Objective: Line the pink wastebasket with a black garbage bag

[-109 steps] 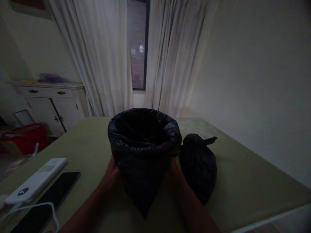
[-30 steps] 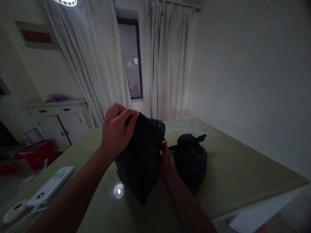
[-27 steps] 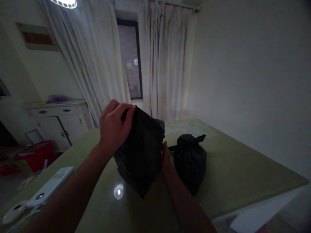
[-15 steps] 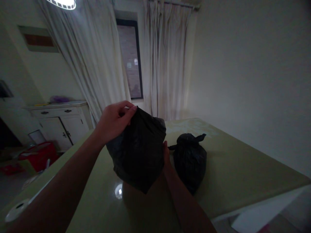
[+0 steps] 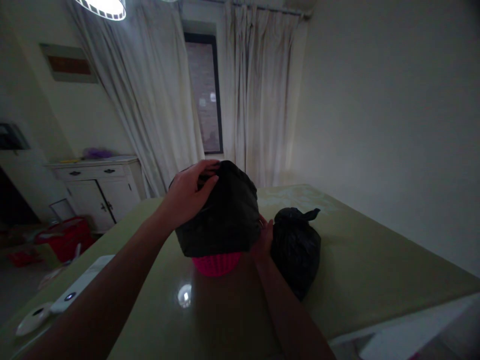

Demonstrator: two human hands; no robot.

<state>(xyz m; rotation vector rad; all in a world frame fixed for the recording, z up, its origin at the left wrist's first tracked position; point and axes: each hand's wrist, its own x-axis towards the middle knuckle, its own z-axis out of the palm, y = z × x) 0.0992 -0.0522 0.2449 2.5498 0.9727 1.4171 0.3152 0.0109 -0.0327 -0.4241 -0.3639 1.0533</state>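
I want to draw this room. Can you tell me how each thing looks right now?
Black bag: gathered at top, lifted partly off the pink bin.
Left hand: pinching the bag's top.
Right hand: against the bag's side.
Tied bag: knotted, resting on table.
Curtains: parted.
Cabinet: doors shut.

A glossy green tabletop (image 5: 356, 260) carries a pink bin (image 5: 216, 263) under a black liner (image 5: 225, 215), a tied black bag (image 5: 297, 247) just beside it, and a white remote (image 5: 80, 285) near the left edge.

Black liner (image 5: 225, 215) now gathered upward by left hand (image 5: 189, 192); pink bin (image 5: 216, 263) newly exposed beneath
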